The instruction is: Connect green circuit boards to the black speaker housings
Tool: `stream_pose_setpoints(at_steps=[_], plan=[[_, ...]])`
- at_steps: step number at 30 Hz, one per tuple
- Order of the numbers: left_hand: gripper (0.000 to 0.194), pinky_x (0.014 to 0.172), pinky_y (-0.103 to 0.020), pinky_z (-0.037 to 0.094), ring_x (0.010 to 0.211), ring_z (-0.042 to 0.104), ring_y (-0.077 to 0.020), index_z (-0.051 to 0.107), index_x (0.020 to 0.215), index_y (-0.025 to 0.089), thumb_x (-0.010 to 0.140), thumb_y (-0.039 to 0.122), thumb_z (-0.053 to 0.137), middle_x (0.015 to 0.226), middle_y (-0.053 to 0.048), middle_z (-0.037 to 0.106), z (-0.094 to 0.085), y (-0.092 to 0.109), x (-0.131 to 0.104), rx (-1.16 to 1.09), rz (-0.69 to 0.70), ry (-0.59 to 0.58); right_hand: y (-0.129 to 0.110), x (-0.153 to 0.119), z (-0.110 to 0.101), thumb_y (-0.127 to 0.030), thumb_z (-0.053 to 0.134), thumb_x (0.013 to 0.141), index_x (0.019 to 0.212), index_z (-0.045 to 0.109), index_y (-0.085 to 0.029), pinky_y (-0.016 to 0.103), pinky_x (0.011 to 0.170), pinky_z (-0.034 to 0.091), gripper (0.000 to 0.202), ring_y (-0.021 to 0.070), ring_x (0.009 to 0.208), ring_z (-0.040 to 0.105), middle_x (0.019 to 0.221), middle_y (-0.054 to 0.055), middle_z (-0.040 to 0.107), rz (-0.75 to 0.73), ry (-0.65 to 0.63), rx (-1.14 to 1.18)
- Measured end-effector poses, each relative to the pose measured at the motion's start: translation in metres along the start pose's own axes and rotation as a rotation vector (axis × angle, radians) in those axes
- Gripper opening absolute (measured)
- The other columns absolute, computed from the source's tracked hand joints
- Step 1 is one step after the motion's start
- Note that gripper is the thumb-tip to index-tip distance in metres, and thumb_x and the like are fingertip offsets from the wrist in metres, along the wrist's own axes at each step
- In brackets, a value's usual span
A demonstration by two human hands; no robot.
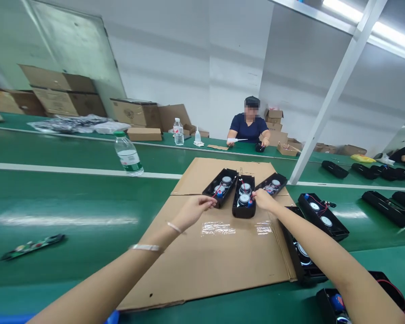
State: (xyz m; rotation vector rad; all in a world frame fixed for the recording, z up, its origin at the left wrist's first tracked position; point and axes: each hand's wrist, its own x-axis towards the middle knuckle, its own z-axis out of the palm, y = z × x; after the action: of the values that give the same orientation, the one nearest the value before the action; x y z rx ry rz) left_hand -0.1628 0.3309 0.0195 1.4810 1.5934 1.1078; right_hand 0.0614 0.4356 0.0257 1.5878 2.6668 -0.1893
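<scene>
— While both arms reach out over the cardboard sheet [216, 265], what do the hands have?

— The left hand [192, 210] is pinched nearly closed at the near end of the left speaker tray [220, 187], fingertips on what looks like a thin wire; I can't tell if it is truly gripped. The right hand [263, 199] is curled in, fingers close together, between the middle speaker tray [244, 196] and the right speaker tray [272, 184], touching the wiring there.

— How would those trays handle?

— I'd judge them stiff black plastic shells, light but weighted by the round speakers inside. The red wires are thin and would snag or pull loose easily, so take a tray by its long outer walls, not by the wiring or the speaker cones.

— Room to move?

— The three trays fan out at the far end of the cardboard, nearly touching at their near corners. The near half of the sheet is bare. More black trays [323, 216] crowd the right edge; a water bottle [128, 153] and a circuit board [32, 246] sit well apart on the green belt [70, 202] to the left. A person [249, 126] works across the belt.
</scene>
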Motion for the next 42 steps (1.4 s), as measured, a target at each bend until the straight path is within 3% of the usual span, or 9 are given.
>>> stream_pose_setpoints(at_steps=[8,13,18,21,23,28,32,36,42], plan=[[0.025,0.077,-0.036,0.053,0.079,0.068,-0.027,0.075,0.072,0.026,0.067,0.043,0.057,0.076,-0.003,0.075,-0.038,0.004,-0.15,0.132,-0.102,-0.088,-0.052,-0.084,0.006,-0.014,0.047,0.089,0.075,0.059,-0.011,0.028,0.077,0.043,0.02,0.0148,0.085,0.056,0.087,0.007,0.059,-0.235,0.001,0.015],[0.017,0.076,-0.034,0.054,0.08,0.068,-0.0271,0.074,0.07,0.032,0.064,0.042,0.062,0.078,0.0,0.075,-0.048,-0.005,-0.209,0.146,-0.122,-0.109,-0.065,-0.131,0.002,-0.016,0.053,0.083,0.068,0.059,-0.012,0.025,0.067,0.038,0.017,0.0164,0.078,0.054,0.081,0.009,0.058,-0.259,-0.003,0.016],[0.039,0.082,-0.039,0.053,0.094,0.066,-0.0286,0.067,0.103,0.028,0.068,0.044,0.058,0.103,-0.005,0.072,-0.042,-0.014,-0.229,0.196,-0.049,0.115,-0.031,-0.155,-0.019,-0.028,0.066,0.075,0.069,0.062,-0.014,0.022,0.054,0.035,0.016,0.0131,0.062,0.053,0.072,0.003,0.06,-0.233,-0.087,0.039],[0.044,0.084,-0.038,0.052,0.101,0.063,-0.0285,0.063,0.11,0.023,0.072,0.045,0.054,0.113,-0.008,0.067,-0.03,-0.013,-0.24,0.273,0.014,0.169,-0.012,-0.144,-0.027,-0.034,0.049,0.089,0.087,0.064,-0.017,0.02,0.055,0.04,0.023,0.01,0.059,0.056,0.075,0.002,0.063,-0.152,-0.071,0.049],[0.044,0.084,-0.037,0.053,0.101,0.063,-0.0273,0.062,0.112,0.023,0.075,0.044,0.051,0.115,-0.009,0.066,-0.02,-0.012,-0.251,0.274,0.03,0.131,-0.016,-0.13,-0.022,-0.028,0.037,0.095,0.097,0.061,-0.015,0.022,0.064,0.045,0.027,0.0107,0.069,0.059,0.088,0.005,0.064,-0.067,0.007,0.016],[0.043,0.083,-0.037,0.053,0.1,0.064,-0.0266,0.06,0.116,0.028,0.079,0.045,0.048,0.121,-0.006,0.063,-0.012,-0.022,-0.293,0.268,-0.006,0.114,-0.058,-0.107,0.012,-0.03,0.054,0.089,0.107,0.056,-0.014,0.04,0.085,0.047,0.025,0.0195,0.101,0.055,0.114,0.007,0.055,0.068,0.129,-0.145],[0.042,0.085,-0.036,0.052,0.101,0.063,-0.0272,0.062,0.112,0.027,0.077,0.047,0.051,0.117,-0.006,0.065,-0.027,-0.046,-0.333,0.266,-0.077,0.169,-0.068,-0.112,0.021,-0.027,0.053,0.089,0.107,0.056,-0.015,0.039,0.084,0.047,0.022,0.0198,0.103,0.053,0.118,0.007,0.052,0.1,0.135,-0.249],[0.045,0.084,-0.034,0.053,0.099,0.064,-0.0278,0.065,0.106,0.027,0.074,0.053,0.051,0.112,-0.006,0.068,-0.052,-0.066,-0.357,0.239,-0.108,0.283,-0.049,-0.131,0.016,-0.015,0.056,0.084,0.098,0.061,-0.011,0.04,0.085,0.045,0.015,0.0255,0.109,0.049,0.121,0.013,0.049,0.036,0.102,-0.311],[0.056,0.089,-0.039,0.048,0.099,0.062,-0.0307,0.06,0.106,0.018,0.07,0.058,0.042,0.115,-0.012,0.064,-0.112,-0.044,-0.324,0.403,-0.243,0.331,-0.023,-0.178,0.018,-0.003,0.053,0.078,0.079,0.065,-0.012,0.031,0.084,0.042,0.016,0.0231,0.101,0.055,0.119,0.015,0.052,-0.144,0.004,-0.296]])
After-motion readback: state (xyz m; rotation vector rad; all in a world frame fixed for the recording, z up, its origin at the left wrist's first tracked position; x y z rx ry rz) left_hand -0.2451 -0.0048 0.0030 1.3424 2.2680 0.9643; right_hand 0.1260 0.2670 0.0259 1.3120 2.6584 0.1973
